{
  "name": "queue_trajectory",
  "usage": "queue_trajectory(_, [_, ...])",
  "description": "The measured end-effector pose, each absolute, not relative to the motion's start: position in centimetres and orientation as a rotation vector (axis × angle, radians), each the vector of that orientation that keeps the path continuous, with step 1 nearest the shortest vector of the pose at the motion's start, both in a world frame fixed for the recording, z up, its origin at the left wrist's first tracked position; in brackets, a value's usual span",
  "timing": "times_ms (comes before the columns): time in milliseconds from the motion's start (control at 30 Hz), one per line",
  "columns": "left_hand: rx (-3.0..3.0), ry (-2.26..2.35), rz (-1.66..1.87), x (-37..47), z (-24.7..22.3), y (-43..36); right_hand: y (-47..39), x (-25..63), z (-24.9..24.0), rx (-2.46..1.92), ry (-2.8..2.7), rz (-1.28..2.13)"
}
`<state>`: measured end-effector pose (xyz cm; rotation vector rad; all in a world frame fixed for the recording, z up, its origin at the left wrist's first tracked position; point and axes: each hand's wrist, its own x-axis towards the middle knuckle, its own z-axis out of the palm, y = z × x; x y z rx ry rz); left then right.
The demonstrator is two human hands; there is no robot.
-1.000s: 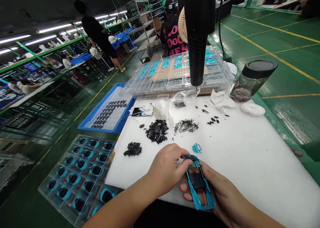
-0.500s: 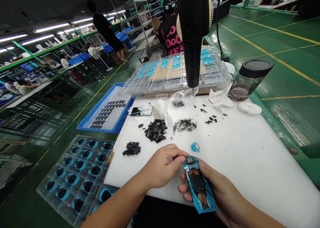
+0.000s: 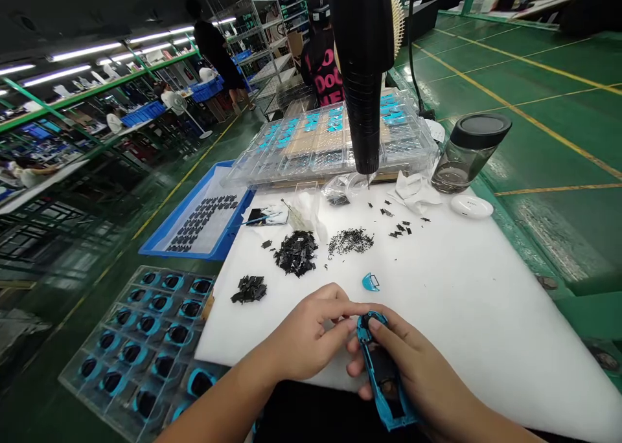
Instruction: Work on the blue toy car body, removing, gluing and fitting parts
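Observation:
A blue toy car body [image 3: 389, 416] with dark inner parts is tilted over the near edge of the white foam surface. My right hand [image 3: 415, 359] wraps around its right side, the thumb pressing on the dark part at its far end. At that same end, my left hand [image 3: 311, 333] pinches the rim with index finger and thumb. Just beyond my hands lies a small blue curved piece [image 3: 370, 282]. Farther out are a pile of tiny black screws [image 3: 350, 241], a heap of black parts [image 3: 296, 254] and a smaller black pile [image 3: 249, 289].
A black electric screwdriver [image 3: 362, 106] hangs over the far foam. Behind it are stacked clear trays [image 3: 311, 161]. A blue bin [image 3: 150, 245] and a tray of blue car parts [image 3: 72, 391] stand left; a glass jar [image 3: 449, 171] and white case [image 3: 471, 206] stand right.
My right thumb has moved onto the far end of the car body, covering some of the dark part there. The car body has tipped and sunk slightly. The view has shifted a little.

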<state>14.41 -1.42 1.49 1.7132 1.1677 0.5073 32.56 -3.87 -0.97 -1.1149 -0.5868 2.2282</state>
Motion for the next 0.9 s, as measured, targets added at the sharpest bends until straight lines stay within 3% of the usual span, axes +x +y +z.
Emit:
queue_trajectory(233, [1.720, 1.175, 0.645, 13.8, 0.9, -1.9, -3.9, 32.6, -0.9, -1.062, -0.679, 2.213])
queue_trajectory(467, [1.484, 1.521, 0.891, 11.8, -1.2, -1.9, -3.8, 32.5, -1.7, -1.049, -0.622, 2.195])
queue_trajectory(767, [1.521, 1.718, 0.948, 10.6, -0.8, 0.7, -3.4, 32.4, -2.0, -1.030, -0.589, 2.174])
queue_trajectory(900, [1.801, 1.979, 0.817, 11.3, -0.7, 4.2, -3.4, 32.3, -1.8, -1.042, -0.584, 2.171])
